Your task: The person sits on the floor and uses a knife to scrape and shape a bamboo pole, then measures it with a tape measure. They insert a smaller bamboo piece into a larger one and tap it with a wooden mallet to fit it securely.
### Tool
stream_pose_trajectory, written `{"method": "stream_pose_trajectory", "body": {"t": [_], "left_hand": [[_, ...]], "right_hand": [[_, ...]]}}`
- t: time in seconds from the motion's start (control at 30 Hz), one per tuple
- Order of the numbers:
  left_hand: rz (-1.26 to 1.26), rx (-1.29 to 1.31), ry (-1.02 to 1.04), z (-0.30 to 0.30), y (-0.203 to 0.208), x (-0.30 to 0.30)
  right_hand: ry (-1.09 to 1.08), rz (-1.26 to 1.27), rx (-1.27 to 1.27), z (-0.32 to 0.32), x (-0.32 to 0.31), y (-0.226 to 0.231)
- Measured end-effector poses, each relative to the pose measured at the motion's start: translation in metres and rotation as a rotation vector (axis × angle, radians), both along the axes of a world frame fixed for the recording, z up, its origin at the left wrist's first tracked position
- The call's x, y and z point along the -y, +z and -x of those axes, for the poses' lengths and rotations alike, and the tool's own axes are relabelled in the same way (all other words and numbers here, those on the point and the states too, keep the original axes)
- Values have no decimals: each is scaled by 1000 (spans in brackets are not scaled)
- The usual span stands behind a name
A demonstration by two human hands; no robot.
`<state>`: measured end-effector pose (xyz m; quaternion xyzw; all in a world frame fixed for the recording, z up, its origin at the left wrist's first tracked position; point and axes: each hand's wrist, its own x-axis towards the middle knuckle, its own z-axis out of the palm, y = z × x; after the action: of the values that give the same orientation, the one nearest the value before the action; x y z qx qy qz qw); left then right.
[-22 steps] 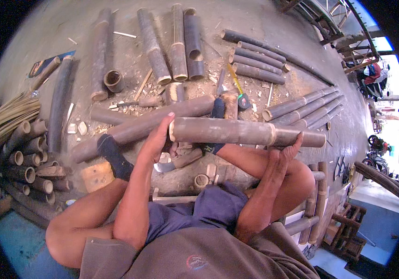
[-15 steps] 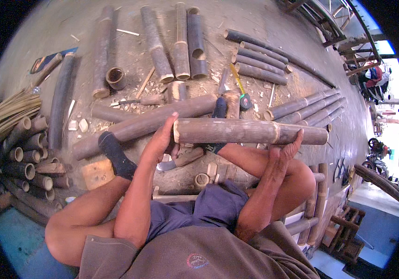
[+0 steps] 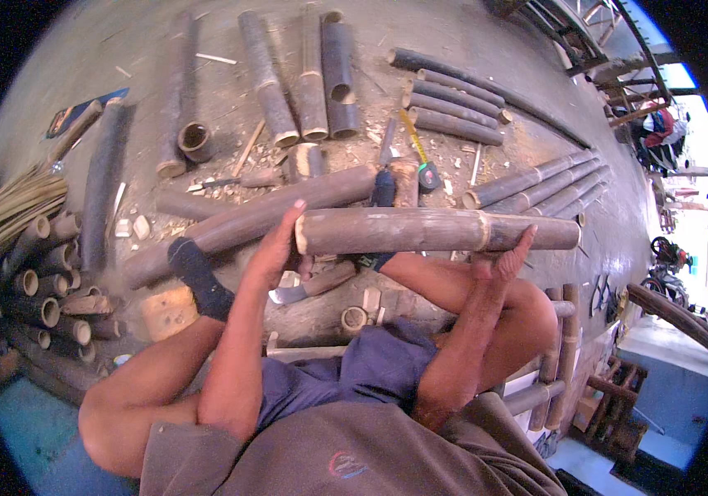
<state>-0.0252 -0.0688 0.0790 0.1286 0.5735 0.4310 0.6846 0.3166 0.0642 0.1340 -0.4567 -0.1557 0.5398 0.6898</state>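
Observation:
A brown bamboo section (image 3: 387, 230) lies nearly level across my view, raised above my legs. My left hand (image 3: 275, 252) is at its left cut end, thumb up along the rim and fingers curled below. Under the right part, past the pale node ring, my right hand (image 3: 507, 258) supports it with fingers reaching up the near side. Below the section, near my left hand, a knife with a wooden handle (image 3: 331, 279) rests on the ground. A longer bamboo pole (image 3: 247, 221) lies beyond, near my socked feet.
Wood chips litter the ground around a tape measure (image 3: 428, 177) with its yellow blade out. Several bamboo poles (image 3: 457, 109) lie ahead and to the right. Cut bamboo tubes (image 3: 40, 310) are stacked at left beside a bundle of thin strips (image 3: 19, 207). A bamboo frame (image 3: 554, 364) stands at right.
The held bamboo section has shifted slightly to the left in view, along with the surroundings. Both hands keep the same hold on it.

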Motion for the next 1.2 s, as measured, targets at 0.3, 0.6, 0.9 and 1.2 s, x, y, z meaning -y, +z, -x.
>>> {"method": "stream_pose_trajectory", "body": {"t": [0.3, 0.6, 0.9, 1.2], "left_hand": [[-197, 121, -53, 0, -5, -4], [-358, 37, -206, -1, 23, -1], [-410, -167, -356, -14, 47, -7], [-471, -378, -534, -22, 61, -11]], "right_hand": [[38, -55, -98, 15, 7, 8], [149, 4, -86, 19, 9, -2], [17, -51, -187, 20, 10, 0], [189, -304, -285, 9, 12, 5]]}}
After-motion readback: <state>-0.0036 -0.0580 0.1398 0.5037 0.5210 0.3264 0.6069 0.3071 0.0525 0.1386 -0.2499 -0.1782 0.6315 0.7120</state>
